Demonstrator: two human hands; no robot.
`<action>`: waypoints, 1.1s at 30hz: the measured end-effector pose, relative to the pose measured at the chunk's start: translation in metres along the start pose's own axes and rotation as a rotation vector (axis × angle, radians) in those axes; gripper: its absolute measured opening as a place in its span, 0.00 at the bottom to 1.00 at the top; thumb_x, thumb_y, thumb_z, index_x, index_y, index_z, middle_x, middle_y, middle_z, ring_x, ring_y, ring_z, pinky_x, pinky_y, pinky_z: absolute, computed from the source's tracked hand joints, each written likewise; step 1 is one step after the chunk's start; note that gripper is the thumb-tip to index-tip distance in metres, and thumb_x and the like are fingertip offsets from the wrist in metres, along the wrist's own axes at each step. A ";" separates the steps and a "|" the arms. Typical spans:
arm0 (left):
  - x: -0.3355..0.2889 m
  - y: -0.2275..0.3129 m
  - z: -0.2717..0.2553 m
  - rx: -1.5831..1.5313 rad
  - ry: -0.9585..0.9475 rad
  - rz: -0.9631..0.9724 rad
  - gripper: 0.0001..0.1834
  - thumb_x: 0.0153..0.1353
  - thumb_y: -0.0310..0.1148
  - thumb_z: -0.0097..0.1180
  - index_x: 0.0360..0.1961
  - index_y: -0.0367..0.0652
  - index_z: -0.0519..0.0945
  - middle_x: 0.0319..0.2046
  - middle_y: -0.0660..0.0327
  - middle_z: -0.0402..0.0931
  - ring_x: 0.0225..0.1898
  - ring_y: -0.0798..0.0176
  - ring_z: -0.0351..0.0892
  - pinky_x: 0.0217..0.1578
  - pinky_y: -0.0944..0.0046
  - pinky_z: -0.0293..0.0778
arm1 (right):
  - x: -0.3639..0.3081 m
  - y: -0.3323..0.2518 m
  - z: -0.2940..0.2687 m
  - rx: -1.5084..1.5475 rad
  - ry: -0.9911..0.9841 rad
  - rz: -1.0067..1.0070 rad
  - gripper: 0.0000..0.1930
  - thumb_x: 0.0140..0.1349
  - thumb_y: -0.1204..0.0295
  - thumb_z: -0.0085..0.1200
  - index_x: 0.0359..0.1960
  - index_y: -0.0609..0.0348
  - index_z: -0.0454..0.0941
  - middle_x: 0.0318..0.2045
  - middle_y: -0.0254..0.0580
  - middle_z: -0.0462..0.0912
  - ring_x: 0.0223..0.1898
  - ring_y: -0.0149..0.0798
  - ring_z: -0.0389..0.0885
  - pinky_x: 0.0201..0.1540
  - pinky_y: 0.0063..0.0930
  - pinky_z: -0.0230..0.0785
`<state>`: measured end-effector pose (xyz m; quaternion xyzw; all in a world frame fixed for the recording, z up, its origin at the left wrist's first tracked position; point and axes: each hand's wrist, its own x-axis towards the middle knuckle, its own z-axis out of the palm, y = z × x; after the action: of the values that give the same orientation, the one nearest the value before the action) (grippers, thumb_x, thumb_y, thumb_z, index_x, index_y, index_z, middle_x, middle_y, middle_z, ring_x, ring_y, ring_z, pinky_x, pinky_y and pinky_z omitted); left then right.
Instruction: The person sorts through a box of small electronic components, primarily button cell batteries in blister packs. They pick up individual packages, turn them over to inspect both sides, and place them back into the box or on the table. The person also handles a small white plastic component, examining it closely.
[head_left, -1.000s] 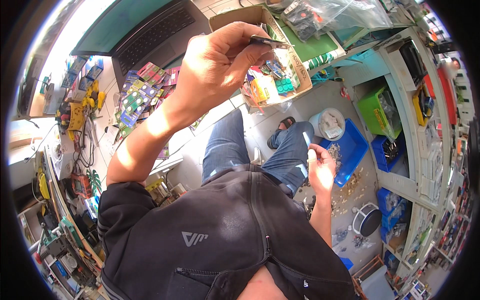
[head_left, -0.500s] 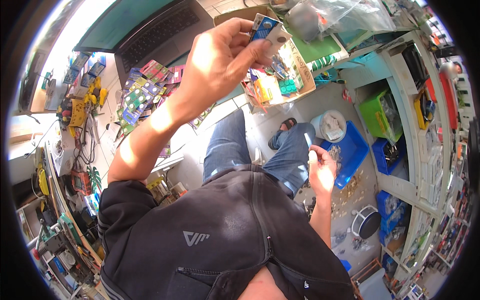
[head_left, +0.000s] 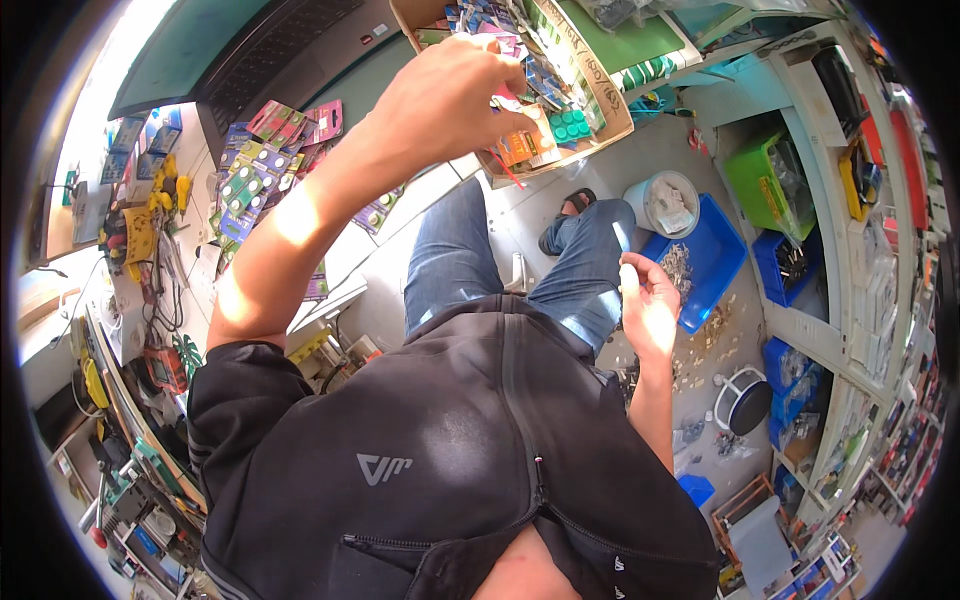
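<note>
You wear a black jacket point(head_left: 430, 385) with a front zip point(head_left: 511, 390), grey logo point(head_left: 383, 468) in the lower frame, blue jeans point(head_left: 450, 245) and a dark sandal point(head_left: 586, 195).

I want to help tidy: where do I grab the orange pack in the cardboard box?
Probably pinch the orange pack by its near edge, from above on the near side. The left hand is by its far side and the green bubbled pack sits close on its right; its near edge mostly shows in the open cardboard box.
</note>
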<state>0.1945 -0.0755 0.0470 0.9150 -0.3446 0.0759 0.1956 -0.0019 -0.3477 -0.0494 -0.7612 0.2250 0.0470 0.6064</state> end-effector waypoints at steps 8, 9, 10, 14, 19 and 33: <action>0.013 0.001 0.012 0.159 -0.239 -0.070 0.18 0.41 0.44 0.72 0.21 0.38 0.83 0.21 0.53 0.76 0.28 0.51 0.79 0.31 0.55 0.74 | 0.009 0.000 0.004 -0.020 -0.013 0.076 0.11 0.66 0.75 0.55 0.48 0.65 0.79 0.39 0.32 0.82 0.39 0.22 0.76 0.43 0.16 0.68; 0.013 0.000 0.013 0.105 -0.264 -0.101 0.17 0.41 0.43 0.72 0.21 0.38 0.83 0.22 0.53 0.76 0.29 0.51 0.79 0.31 0.55 0.74 | 0.009 0.000 0.004 -0.020 -0.009 0.082 0.11 0.66 0.75 0.55 0.48 0.65 0.79 0.39 0.32 0.82 0.39 0.22 0.76 0.43 0.16 0.68; 0.014 -0.001 0.014 0.051 -0.289 -0.129 0.17 0.41 0.42 0.72 0.21 0.38 0.83 0.23 0.53 0.76 0.30 0.51 0.79 0.32 0.55 0.74 | 0.010 0.000 0.004 -0.019 -0.003 0.087 0.11 0.66 0.75 0.55 0.48 0.65 0.79 0.40 0.33 0.82 0.38 0.22 0.76 0.43 0.15 0.68; 0.013 0.001 0.017 0.091 -0.181 -0.079 0.14 0.41 0.37 0.71 0.28 0.41 0.84 0.28 0.53 0.75 0.34 0.50 0.78 0.36 0.57 0.74 | 0.014 0.003 0.003 -0.012 0.005 0.081 0.11 0.65 0.76 0.55 0.48 0.66 0.79 0.40 0.33 0.82 0.37 0.21 0.76 0.42 0.15 0.68; 0.020 0.004 0.030 0.085 -0.080 0.294 0.19 0.36 0.34 0.68 0.35 0.47 0.86 0.31 0.57 0.71 0.40 0.55 0.76 0.38 0.58 0.72 | 0.020 0.008 0.007 0.001 -0.019 0.079 0.11 0.65 0.77 0.55 0.47 0.66 0.79 0.39 0.33 0.82 0.36 0.21 0.76 0.41 0.14 0.68; 0.030 0.014 0.047 0.111 0.007 0.365 0.10 0.36 0.31 0.62 0.21 0.41 0.76 0.21 0.57 0.74 0.26 0.57 0.81 0.26 0.61 0.75 | 0.029 0.007 0.005 -0.006 -0.035 0.050 0.12 0.66 0.75 0.56 0.48 0.68 0.78 0.39 0.35 0.82 0.39 0.23 0.77 0.44 0.16 0.69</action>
<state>0.2073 -0.1223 0.0169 0.8465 -0.4993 0.1322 0.1288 0.0226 -0.3526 -0.0672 -0.7561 0.2332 0.0758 0.6067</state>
